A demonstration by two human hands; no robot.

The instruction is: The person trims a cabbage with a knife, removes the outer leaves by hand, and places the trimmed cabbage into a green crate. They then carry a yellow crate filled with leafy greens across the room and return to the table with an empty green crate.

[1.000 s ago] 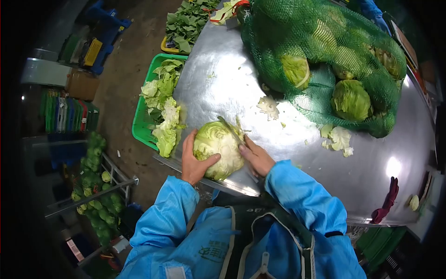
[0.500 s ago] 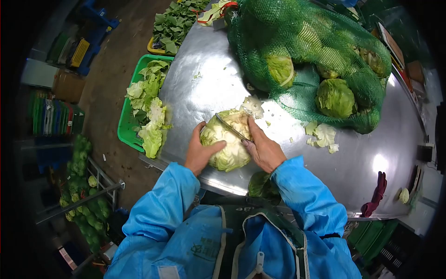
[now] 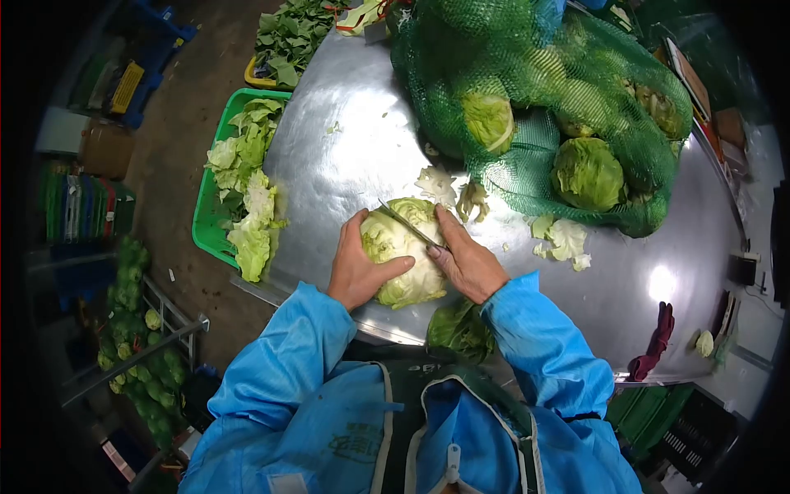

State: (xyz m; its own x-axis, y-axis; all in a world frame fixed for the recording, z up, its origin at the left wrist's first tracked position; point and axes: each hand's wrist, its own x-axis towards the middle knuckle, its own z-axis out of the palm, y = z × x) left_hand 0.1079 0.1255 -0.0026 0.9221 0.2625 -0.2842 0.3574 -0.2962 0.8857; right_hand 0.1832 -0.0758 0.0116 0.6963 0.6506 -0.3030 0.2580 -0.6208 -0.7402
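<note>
A pale green cabbage (image 3: pixel 403 276) sits on the metal table in front of me. Around its left side curls my left hand (image 3: pixel 360 265), the thumb lying across the leaves. My right hand (image 3: pixel 466 259) closes round the handle of a knife (image 3: pixel 403 221), whose thin blade crosses the top of the cabbage. The fingers of that hand also rest against the cabbage's right side; most of the handle is hidden. Just beyond it lie a pale leaf scrap (image 3: pixel 437 184) and a browned leaf piece (image 3: pixel 472 202). Dark green leaves (image 3: pixel 459 331) are near the table's front edge.
A green mesh sack (image 3: pixel 527 177) of cabbages covers the back right of the metal table (image 3: pixel 321 160). At left stands a green crate (image 3: pixel 206 216) of leaves. Leaf scraps (image 3: pixel 566 240) and a dark red glove (image 3: pixel 656 344) lie to the right.
A browned leaf piece now lies on the table beyond the cabbage. The cabbage's top shows smoother, pale leaf where brownish patches were. The view has shifted slightly.
</note>
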